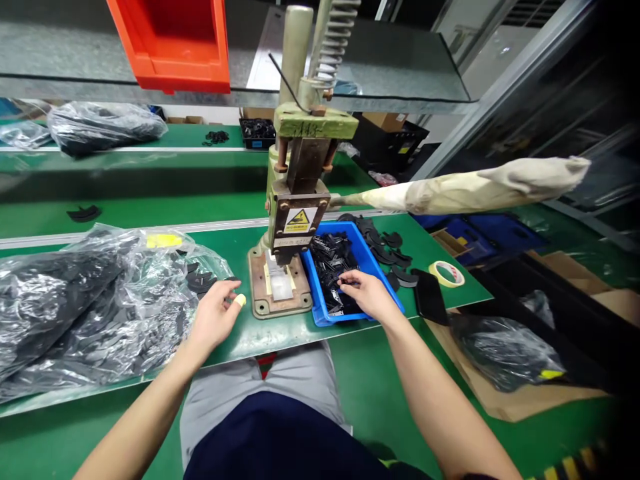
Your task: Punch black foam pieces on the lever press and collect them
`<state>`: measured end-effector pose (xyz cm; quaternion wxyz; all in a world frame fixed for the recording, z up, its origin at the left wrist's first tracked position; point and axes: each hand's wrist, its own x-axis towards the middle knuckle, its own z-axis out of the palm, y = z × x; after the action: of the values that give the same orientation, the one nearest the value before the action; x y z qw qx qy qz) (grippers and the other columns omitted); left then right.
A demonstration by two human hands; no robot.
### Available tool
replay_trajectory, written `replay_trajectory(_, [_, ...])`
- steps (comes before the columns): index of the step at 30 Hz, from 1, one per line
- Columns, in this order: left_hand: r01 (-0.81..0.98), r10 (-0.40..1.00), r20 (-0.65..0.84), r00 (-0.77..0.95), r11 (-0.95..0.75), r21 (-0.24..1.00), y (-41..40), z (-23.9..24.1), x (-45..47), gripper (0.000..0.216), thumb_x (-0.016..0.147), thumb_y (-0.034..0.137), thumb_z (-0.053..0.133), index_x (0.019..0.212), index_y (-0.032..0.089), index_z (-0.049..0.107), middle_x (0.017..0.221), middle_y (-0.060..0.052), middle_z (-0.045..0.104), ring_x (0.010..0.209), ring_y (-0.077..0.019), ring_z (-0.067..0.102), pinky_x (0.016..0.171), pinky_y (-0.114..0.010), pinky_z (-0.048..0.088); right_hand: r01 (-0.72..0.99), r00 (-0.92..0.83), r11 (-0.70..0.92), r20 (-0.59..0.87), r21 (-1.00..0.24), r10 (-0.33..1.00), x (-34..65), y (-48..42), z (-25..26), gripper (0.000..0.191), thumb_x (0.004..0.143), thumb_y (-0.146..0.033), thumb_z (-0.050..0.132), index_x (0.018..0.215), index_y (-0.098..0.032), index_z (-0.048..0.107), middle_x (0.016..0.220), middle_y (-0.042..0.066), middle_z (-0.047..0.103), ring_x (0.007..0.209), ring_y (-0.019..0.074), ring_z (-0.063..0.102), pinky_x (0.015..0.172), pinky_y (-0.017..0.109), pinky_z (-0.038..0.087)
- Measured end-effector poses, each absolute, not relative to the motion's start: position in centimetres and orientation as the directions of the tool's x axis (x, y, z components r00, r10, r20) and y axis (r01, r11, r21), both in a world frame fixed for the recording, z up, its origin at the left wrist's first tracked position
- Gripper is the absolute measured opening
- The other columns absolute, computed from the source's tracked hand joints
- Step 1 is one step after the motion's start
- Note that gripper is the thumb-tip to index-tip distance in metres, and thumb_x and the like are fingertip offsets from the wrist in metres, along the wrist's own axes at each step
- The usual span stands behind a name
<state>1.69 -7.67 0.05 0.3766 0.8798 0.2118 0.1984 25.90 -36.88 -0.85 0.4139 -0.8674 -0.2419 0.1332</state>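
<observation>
My left hand hovers over the green table beside a clear plastic bag of dark parts; its fingers are apart, with nothing between them, and a yellow finger cot covers the thumb tip. Inside the blue bin, my right hand pinches at the heap of small black plastic parts. A small black part seems to be between its fingertips, mostly hidden. Between the hands stands a hand press, with a pale block on its base below the ram.
The press's wrapped lever sticks out to the right above the table. Curved black pieces, a tape roll and a black phone-like slab lie right of the bin. An orange bin sits on the shelf above.
</observation>
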Motion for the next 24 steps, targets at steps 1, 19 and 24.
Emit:
replay_trajectory(1, [0.209, 0.509, 0.184, 0.841, -0.618, 0.758, -8.1, 0.1, 1.9, 0.031, 0.086, 0.034, 0.055, 0.111, 0.02, 0.068, 0.115, -0.007, 0.068, 0.082, -0.0166, 0.068, 0.068, -0.027, 0.056, 0.293, 0.857, -0.53, -0.028, -0.796, 0.515, 25.9, -36.9, -0.8, 0.023, 0.074, -0.033, 0.067, 0.092, -0.02, 0.072, 0.091, 0.006, 0.074, 0.086, 0.02, 0.067, 0.085, 0.036, 0.052])
replay_trajectory(19, [-0.361, 0.17, 0.473, 0.865, -0.444, 0.82, -16.6, 1.8, 2.1, 0.017, 0.093, 0.022, 0.064, 0.107, 0.02, 0.072, 0.101, -0.009, 0.072, 0.093, -0.0166, 0.069, 0.081, -0.028, 0.059, -0.356, 0.747, 0.028, -0.266, -0.934, 0.609, 11.4, -32.6, 0.8, 0.04, 0.075, -0.058, 0.073, 0.085, -0.024, 0.053, 0.066, -0.002, 0.06, 0.06, 0.0139, 0.06, 0.059, 0.03, 0.053])
replay_trajectory(24, [-0.286, 0.237, 0.449, 0.862, -0.503, 0.815, -16.1, 0.0, 1.1, 0.013, 0.094, 0.021, 0.062, 0.099, 0.019, 0.074, 0.096, -0.008, 0.075, 0.087, -0.0152, 0.072, 0.081, -0.027, 0.06, -0.303, 0.752, 0.013, -0.231, -0.953, 0.617, 9.6, -32.4, -1.5, 0.036, 0.076, -0.055, 0.075, 0.087, -0.024, 0.06, 0.074, 0.0, 0.069, 0.066, 0.0146, 0.064, 0.065, 0.03, 0.055])
